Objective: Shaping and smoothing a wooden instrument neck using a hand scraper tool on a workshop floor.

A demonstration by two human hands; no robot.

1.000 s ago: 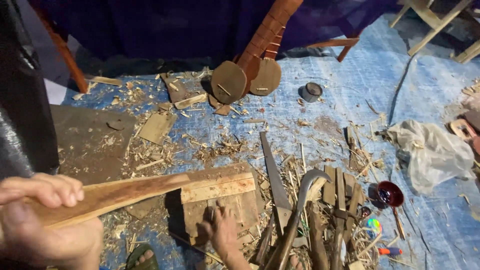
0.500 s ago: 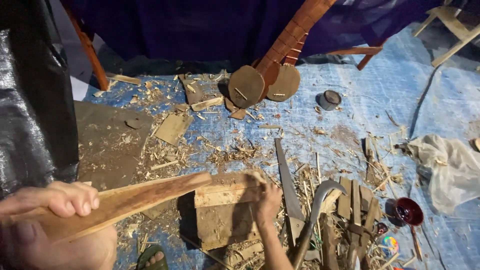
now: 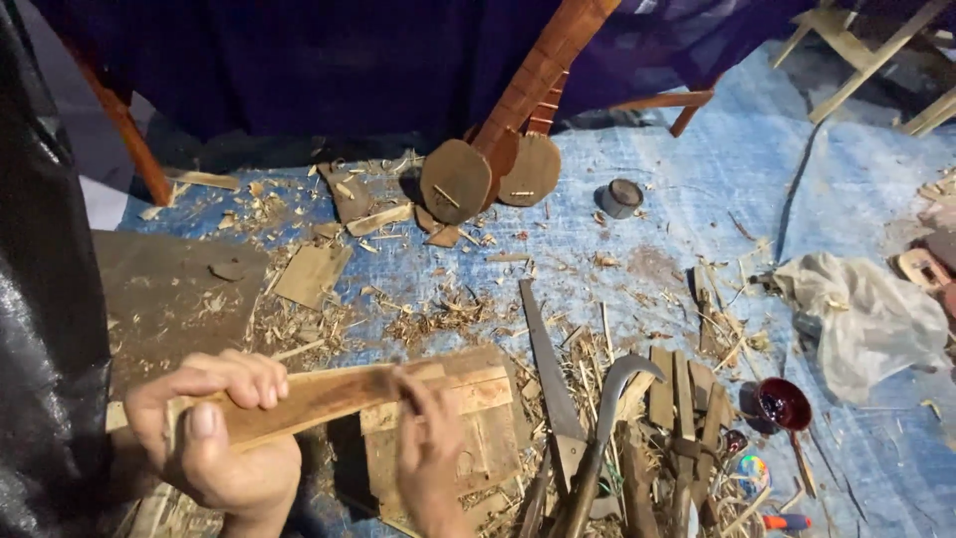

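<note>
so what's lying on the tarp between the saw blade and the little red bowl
In the head view, between the saw blade and the red bowl lie a curved sickle and several flat wood slats among shavings.

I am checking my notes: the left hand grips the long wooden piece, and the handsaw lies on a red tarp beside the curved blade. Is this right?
Not quite: the tarp is blue, not red, as the head view shows. The left hand does grip the long wooden piece, and the handsaw lies beside the curved blade.

We see a blue tarp (image 3: 697, 189) covering the floor, littered with wood shavings (image 3: 438, 319). On it lie a saw blade (image 3: 546, 369), a curved sickle (image 3: 607, 418), a crumpled white cloth (image 3: 861, 319) and a small round tin (image 3: 622, 197).
</note>
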